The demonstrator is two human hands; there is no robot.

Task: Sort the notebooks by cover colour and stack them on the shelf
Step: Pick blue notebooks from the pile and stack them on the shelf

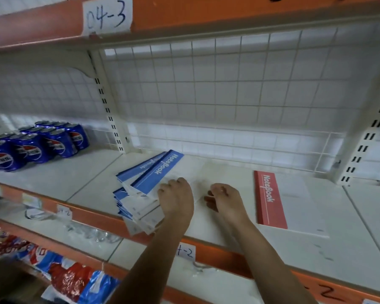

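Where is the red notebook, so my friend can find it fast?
Find the white shelf under the paper label 04-3. Go right, past the person's right hand, to the red notebook lying flat by itself. Its strip saying NoteBook is red, while the fanned pile of blue notebooks to its left has blue ones.

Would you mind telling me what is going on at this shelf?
A person is sorting notebooks on the shelf. The left hand rests on a fanned pile of blue notebooks that overhangs the front edge. The right hand touches the top one's white cover, but blur hides whether either hand grips. A red notebook lies flat, apart, to the right. Pepsi cans stand at the far left.
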